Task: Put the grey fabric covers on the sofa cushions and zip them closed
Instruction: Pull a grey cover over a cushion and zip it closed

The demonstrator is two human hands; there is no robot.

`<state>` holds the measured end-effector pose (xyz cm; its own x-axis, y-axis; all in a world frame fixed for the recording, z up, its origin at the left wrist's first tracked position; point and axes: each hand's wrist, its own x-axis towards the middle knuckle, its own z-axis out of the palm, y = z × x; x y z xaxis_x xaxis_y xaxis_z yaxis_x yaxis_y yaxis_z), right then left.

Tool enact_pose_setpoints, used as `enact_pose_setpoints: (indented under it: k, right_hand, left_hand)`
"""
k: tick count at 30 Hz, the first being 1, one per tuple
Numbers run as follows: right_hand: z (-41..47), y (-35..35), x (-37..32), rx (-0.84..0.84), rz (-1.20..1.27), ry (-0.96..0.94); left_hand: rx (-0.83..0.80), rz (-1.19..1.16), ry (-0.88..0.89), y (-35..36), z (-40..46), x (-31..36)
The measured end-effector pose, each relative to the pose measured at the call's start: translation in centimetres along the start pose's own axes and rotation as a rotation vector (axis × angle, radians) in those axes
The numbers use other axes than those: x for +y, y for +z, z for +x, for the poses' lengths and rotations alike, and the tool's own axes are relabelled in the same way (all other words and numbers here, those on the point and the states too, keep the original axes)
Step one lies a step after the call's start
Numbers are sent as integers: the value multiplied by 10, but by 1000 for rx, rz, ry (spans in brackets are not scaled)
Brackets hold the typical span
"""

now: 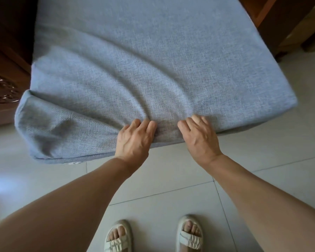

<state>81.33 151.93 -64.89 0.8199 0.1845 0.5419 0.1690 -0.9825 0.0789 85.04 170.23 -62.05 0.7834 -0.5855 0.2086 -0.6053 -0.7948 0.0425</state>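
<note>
Grey cover point(153, 70) over cushion, near edge overhanging tiled floor point(262, 170). Left hand point(134, 138) and right hand point(200, 137) bunch fabric at edge, fingers curled. Cloth soft, slack, likely light; near-left corner point(44, 124) baggy, best gripped by seam.

Pale tiled floor point(171, 200) under sandalled feet point(188, 235)

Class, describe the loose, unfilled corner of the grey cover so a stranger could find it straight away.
Start at the big grey fabric cover filling the view. Follow its near edge leftward past the left hand. The loose corner sags, dented and creased, whereas the right-hand corner looks filled and square.
</note>
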Motion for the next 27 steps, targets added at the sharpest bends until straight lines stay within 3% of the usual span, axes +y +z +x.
enact_pose_setpoints:
  k: [5,14,27]
  right_hand:
    - [8,-20,-5,-61,109,44]
    - [48,-82,8,-229,195,144]
    - [133,-149,32,-228,238,97]
  left_hand:
    - [-70,-88,-30,-14,-1,5]
    - [-40,-224,13,-72,31,4]
    - [4,-208,-46,-164,78,-7]
